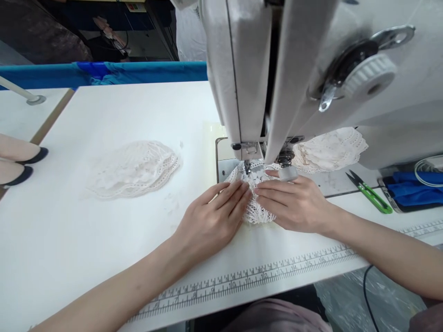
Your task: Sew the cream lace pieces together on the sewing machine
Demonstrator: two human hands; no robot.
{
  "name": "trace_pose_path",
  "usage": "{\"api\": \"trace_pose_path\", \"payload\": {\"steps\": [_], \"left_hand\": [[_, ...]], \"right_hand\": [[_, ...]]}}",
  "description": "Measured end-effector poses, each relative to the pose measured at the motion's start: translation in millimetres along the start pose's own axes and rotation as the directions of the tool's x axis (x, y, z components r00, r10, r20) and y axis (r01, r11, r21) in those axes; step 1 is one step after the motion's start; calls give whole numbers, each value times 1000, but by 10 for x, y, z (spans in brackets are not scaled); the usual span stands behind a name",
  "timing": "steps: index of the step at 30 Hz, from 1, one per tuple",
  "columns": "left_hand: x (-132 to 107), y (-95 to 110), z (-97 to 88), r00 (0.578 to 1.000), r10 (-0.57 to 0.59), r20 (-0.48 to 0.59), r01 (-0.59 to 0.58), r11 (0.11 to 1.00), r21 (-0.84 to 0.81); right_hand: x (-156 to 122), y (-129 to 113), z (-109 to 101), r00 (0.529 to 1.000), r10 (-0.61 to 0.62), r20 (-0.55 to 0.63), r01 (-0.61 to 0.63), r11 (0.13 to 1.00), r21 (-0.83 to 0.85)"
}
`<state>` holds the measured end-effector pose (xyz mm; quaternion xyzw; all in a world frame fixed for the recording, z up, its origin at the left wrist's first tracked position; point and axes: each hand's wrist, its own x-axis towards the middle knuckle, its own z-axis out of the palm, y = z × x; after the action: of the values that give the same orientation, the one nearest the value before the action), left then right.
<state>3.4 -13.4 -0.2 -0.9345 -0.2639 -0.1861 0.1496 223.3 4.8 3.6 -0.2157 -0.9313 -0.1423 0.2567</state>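
Note:
A piece of white lace (258,210) lies under the needle and presser foot (247,167) of a sewing machine (238,69). My left hand (216,214) rests flat on the lace's left side, fingers stretched out and close together. From the right, my right hand (299,203) presses on the same lace with straight fingers. A pale block-like piece (288,173) shows at its index finger; I cannot tell whether it is worn or part of the machine. The lace beneath both sets of fingertips is hidden.
Stacked lace pieces (134,168) lie on the left; more lace (330,150) sits behind my right hand. Green thread snips (372,193) lie near a blue cloth (415,186). A printed ruler (238,283) follows the front edge. Two black-tipped, pale objects (24,161) enter at left.

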Motion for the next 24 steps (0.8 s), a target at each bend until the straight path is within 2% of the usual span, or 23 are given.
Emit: {"api": "trace_pose_path", "payload": {"steps": [16,24], "left_hand": [[46,-76,58,1000,-19,3,19,999,48],[41,-83,25,999,-34,-3,34,997,70]], "right_hand": [[25,72,39,1000,13,10,-12,1000,-18],[3,49,65,1000,-8,-14,7,998,-55]]}}
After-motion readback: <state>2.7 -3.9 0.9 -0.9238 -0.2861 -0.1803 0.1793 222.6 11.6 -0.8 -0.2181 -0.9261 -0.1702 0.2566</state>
